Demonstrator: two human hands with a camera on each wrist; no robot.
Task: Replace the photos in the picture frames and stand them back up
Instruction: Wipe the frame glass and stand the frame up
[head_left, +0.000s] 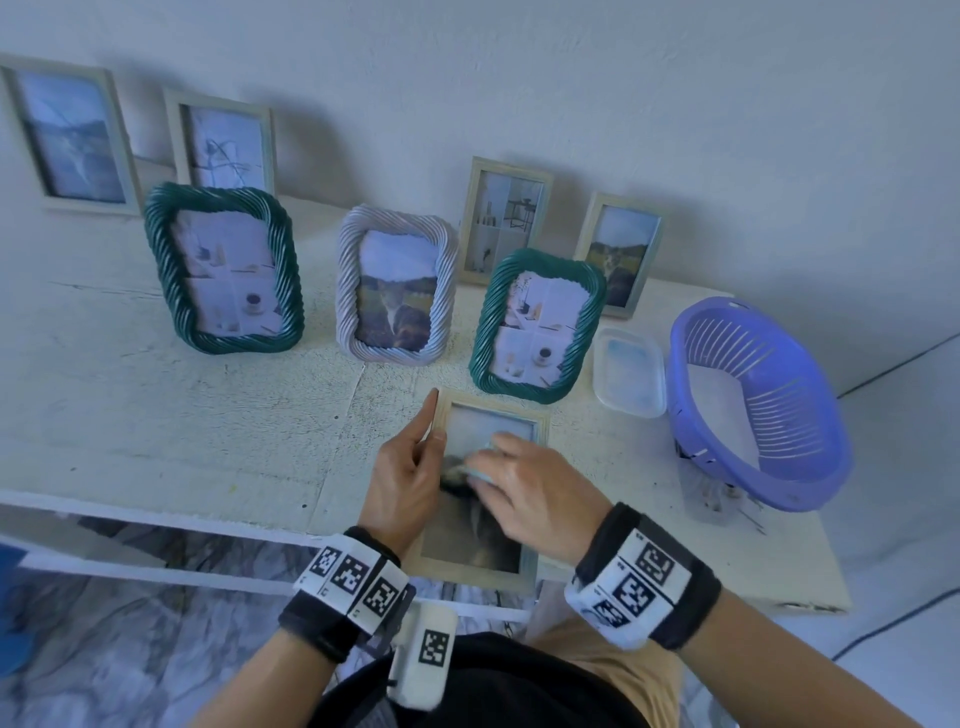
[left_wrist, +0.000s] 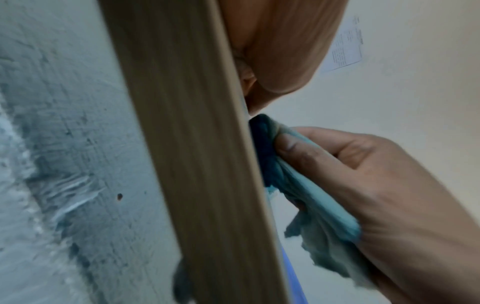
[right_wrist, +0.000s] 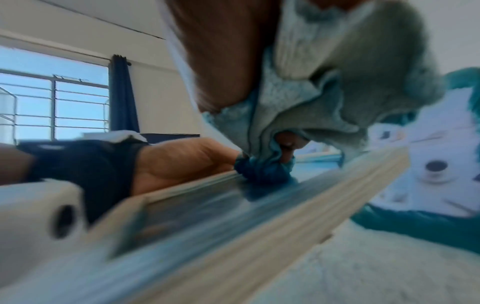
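While the head view lays out the whole counter (head_left: 156, 415), only the right wrist view shows a barred window (right_wrist: 52, 102) with a dark curtain (right_wrist: 122, 94) beside it, and only the left wrist view shows a sheet of paper (left_wrist: 346, 47) stuck on the wall. The wrist views also bring out the cloth (right_wrist: 298, 107), bunched and blue-green, which the head view shows only as a pale scrap under the fingers.

A light wooden frame (head_left: 491, 410) lies face up at the near edge of the counter, between the two hands, its near end over the edge. The left hand (head_left: 402, 480) grips the frame's left rail, thumb on the front, forefinger stretched along the edge. The right hand (head_left: 530, 486) is curled around the cloth and presses it on the glass near the middle of the frame; in the left wrist view its fingers (left_wrist: 306, 148) pinch the folded cloth against the pane.

Seven other frames stand upright behind: four plain light ones near the wall, two green twisted ones (head_left: 223, 270) (head_left: 537, 327), and one pale twisted one (head_left: 397, 286). To the right sit one clear plastic tub (head_left: 628, 371) and one purple basket (head_left: 758, 400), touching or nearly so.
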